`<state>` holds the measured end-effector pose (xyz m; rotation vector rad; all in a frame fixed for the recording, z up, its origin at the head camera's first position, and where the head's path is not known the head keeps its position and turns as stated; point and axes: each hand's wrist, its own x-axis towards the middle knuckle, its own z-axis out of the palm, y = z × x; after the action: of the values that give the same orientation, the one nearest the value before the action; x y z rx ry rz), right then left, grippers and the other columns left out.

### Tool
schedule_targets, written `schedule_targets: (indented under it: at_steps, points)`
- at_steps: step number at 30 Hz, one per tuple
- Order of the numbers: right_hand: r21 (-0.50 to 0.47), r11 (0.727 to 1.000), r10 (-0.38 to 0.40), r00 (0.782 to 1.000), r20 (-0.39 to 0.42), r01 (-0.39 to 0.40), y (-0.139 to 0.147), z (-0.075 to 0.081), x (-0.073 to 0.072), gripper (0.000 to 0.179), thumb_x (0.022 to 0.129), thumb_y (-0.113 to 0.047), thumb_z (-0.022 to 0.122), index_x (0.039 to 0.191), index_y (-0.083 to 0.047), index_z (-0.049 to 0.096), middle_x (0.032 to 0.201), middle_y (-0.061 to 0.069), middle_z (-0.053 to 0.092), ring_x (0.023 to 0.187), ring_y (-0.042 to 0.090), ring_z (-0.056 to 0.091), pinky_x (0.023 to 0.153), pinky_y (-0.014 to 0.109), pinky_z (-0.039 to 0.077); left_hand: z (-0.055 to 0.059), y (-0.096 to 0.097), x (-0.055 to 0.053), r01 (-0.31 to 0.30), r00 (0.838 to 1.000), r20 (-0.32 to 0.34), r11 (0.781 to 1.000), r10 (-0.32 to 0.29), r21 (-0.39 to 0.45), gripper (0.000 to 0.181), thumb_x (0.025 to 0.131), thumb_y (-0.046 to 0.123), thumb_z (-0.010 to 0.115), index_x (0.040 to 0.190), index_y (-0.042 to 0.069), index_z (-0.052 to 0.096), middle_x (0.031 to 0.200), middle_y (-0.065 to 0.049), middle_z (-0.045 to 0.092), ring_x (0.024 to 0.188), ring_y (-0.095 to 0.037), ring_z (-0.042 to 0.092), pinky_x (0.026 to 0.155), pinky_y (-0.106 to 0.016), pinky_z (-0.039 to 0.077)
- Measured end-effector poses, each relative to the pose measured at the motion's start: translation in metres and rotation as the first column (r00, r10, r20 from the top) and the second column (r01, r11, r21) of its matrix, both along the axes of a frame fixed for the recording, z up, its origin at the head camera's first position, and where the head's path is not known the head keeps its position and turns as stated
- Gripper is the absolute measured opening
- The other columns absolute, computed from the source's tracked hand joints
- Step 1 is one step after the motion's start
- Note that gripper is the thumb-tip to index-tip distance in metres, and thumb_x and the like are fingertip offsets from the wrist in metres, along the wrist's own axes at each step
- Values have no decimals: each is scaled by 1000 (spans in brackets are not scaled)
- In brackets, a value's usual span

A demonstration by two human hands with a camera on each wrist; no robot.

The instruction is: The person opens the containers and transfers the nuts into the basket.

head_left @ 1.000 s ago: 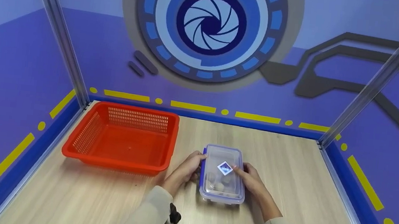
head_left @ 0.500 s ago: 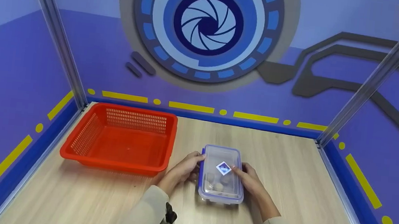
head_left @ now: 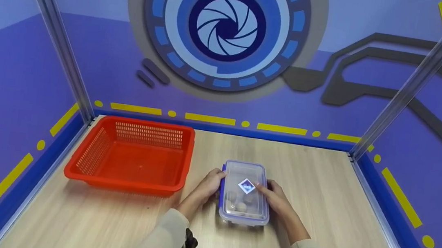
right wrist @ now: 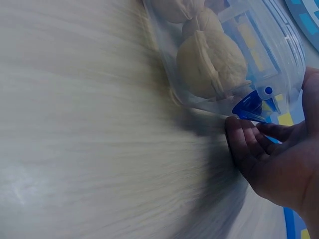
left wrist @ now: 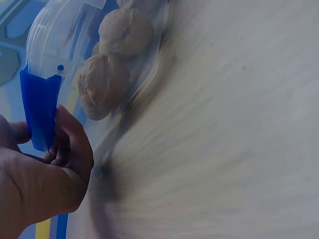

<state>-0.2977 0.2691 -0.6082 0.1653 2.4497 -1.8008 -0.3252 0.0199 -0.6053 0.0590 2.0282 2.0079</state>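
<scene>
A clear plastic food container (head_left: 245,171) with a lid and blue latches sits on the table, lid up. Several walnuts (left wrist: 127,32) show through its walls, gathered toward the near end. My left hand (head_left: 209,183) is at its left side, thumb and curled fingers pinching a blue latch (left wrist: 40,112) that juts out from the wall. On the opposite side, my right hand (head_left: 279,199) holds the container, its thumb lying on the lid near a diamond-shaped label (head_left: 246,186). The right wrist view has its fingertips (right wrist: 234,130) right at another blue latch (right wrist: 249,105).
A red plastic basket (head_left: 136,187) with slotted walls stands to the left on the wooden table (head_left: 306,170). Blue printed panels (head_left: 158,97) and metal posts (head_left: 405,86) enclose the table at the back and sides.
The head view shifts slightly. Fewer of my left hand's lower fingers show beside the container than before; the container and my right hand stay in place.
</scene>
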Motion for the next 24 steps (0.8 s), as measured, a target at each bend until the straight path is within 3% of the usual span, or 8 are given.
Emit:
schedule_targets:
  at_steps: [5, 10, 17, 24]
  points:
    - [-13, 1000, 1, 1000, 1, -1, 0, -1, 1, 65, 102, -37, 70, 145, 8, 50, 137, 24, 61, 125, 35, 60, 115, 54, 43, 5, 1, 1, -10, 1000, -3, 998, 10, -65, 34, 111, 31, 46, 113, -1, 58, 80, -3, 53, 65, -13, 52, 56, -28, 47]
    - [9, 1000, -4, 1000, -11, 4, 1, 0, 2, 66, 103, -36, 69, 146, 11, 48, 139, 28, 59, 129, 40, 58, 116, 57, 41, 8, 1, 1, 7, 1000, 11, 995, -6, -97, 35, 112, 33, 46, 114, 0, 59, 79, -2, 53, 63, -12, 52, 55, -28, 47]
    - [3, 1000, 1, 1000, -24, -1, 0, 2, -2, 65, 100, -34, 71, 143, 11, 51, 134, 26, 61, 121, 36, 60, 112, 54, 46, 11, 0, 1, -20, 998, -66, 980, 7, -196, 33, 112, 31, 44, 111, 2, 61, 87, -6, 55, 78, -18, 56, 65, -28, 48]
    - [9, 1000, 2, 1000, -17, -2, 2, 1, 0, 68, 101, -36, 72, 144, 12, 49, 138, 29, 59, 126, 39, 59, 115, 55, 43, 11, -2, 0, 29, 999, -23, 977, -35, -212, 34, 113, 34, 43, 117, 5, 60, 86, -6, 55, 69, -17, 56, 58, -30, 49]
